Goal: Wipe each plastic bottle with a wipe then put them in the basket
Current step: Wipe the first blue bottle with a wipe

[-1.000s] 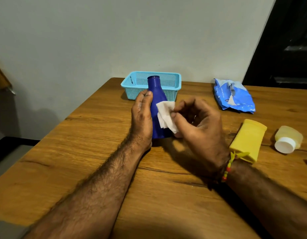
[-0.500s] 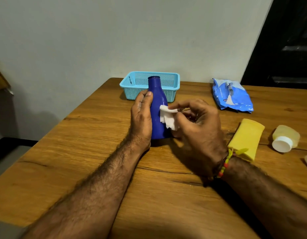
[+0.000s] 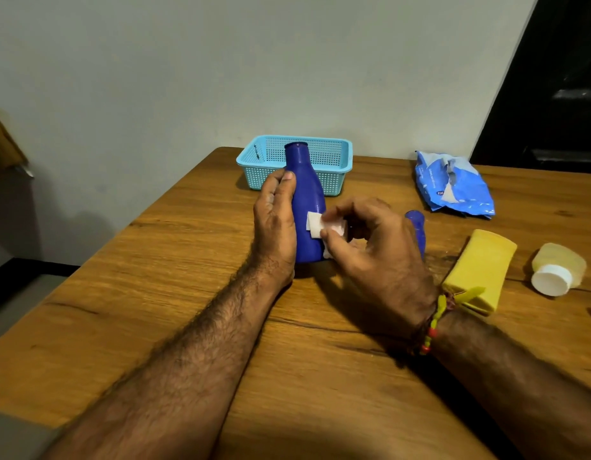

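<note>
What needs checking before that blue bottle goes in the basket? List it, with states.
1. Left hand steadying the blue bottle, upright on the table: ok.
2. Wipe in the right hand touching the bottle: ok.
3. Bottle wiped all round: cannot tell, far side hidden.
4. Basket has room: ok, nothing visible inside.
5. Path to the basket, right behind the bottle: ok.
6. Yellow bottle and white-capped bottle wiped: cannot tell.
</note>
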